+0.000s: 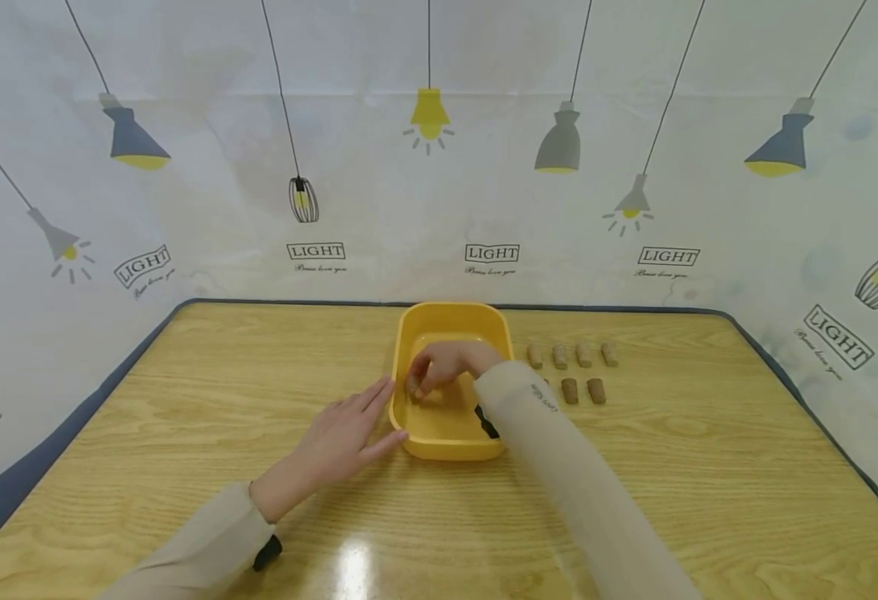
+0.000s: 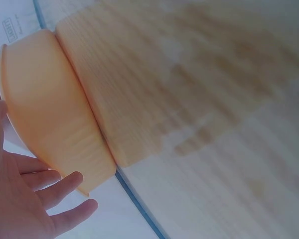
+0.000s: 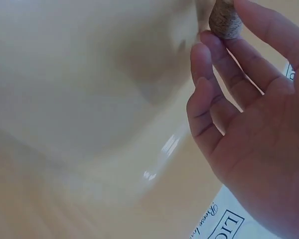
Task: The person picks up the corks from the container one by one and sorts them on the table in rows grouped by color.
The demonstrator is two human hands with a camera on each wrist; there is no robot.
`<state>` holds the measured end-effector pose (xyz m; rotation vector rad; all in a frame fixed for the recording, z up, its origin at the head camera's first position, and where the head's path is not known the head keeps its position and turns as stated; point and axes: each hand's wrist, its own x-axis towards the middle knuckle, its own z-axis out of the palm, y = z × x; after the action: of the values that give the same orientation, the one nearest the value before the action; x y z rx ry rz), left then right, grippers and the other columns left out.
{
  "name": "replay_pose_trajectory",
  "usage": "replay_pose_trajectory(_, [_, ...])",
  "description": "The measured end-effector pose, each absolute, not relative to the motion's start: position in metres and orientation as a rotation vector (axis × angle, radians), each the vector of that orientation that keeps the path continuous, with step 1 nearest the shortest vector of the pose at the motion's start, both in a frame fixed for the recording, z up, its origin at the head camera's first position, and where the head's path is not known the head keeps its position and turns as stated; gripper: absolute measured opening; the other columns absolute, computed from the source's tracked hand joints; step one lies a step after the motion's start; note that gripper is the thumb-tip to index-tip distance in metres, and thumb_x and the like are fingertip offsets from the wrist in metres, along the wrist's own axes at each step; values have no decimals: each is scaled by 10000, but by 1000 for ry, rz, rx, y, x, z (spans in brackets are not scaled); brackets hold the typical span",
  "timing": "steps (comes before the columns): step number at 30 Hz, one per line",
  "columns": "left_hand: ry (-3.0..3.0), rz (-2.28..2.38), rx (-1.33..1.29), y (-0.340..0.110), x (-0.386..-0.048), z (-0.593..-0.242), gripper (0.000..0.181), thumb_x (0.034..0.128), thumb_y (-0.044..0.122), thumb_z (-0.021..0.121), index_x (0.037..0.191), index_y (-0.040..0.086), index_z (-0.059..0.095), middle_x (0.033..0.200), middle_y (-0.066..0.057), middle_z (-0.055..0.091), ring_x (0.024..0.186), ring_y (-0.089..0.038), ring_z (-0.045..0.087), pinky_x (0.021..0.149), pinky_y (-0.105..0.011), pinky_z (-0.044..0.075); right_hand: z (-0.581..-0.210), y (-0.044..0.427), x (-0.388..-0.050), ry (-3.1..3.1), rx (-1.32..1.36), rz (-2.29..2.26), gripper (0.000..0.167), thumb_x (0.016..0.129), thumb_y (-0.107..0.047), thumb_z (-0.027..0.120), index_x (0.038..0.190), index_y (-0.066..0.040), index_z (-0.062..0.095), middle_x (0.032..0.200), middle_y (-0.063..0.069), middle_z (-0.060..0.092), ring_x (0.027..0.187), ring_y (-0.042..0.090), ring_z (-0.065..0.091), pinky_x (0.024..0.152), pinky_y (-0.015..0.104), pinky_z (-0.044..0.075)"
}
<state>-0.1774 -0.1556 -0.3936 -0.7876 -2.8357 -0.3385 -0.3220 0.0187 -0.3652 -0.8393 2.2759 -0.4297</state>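
Inside a yellow plastic bin [image 1: 454, 450], my right hand [image 1: 446, 364] pinches a cork stopper [image 3: 225, 21] between thumb and fingertips, low near the bin's left wall. The right wrist view shows that cork upright at the top, its upper end cut off by the frame. My left hand [image 1: 341, 437] lies along the bin's left side with fingers extended, touching the rim. In the left wrist view the fingers [image 2: 62, 189] spread beside the orange-looking bin wall [image 2: 55, 99]. The right forearm covers part of the bin's right side.
Right of the bin, cork stoppers stand in two rows on the wooden table [image 1: 709, 433]: a back row with a cork [image 1: 584, 354] among several, and a front row with a darker cork [image 1: 596, 391], partly hidden by the sleeve. A lamp-printed backdrop [image 1: 378, 167] rises behind.
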Motion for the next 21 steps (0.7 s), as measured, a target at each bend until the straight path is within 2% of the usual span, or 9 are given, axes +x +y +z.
replay_pose_trajectory(15, [-2829, -318, -790, -155, -178, -393, 719, 884, 533, 380, 1359, -1, 307, 1378, -130, 313, 1124, -311, 438, 847, -494, 374, -329, 31, -328, 2276, -957, -498, 256, 823, -170, 603, 1075, -121, 594, 990, -15, 565, 841, 139, 498, 688, 277, 415])
replay_pose_trajectory(21, [-2831, -311, -792, -155, -178, -392, 715, 884, 527, 387, 1361, 1, 304, 1377, -130, 314, 1118, -310, 444, 847, -494, 376, -316, 40, -326, 2312, -1007, -523, 345, 815, -189, 630, 1140, -101, 554, 1045, 21, 562, 917, 144, 518, 756, 275, 428])
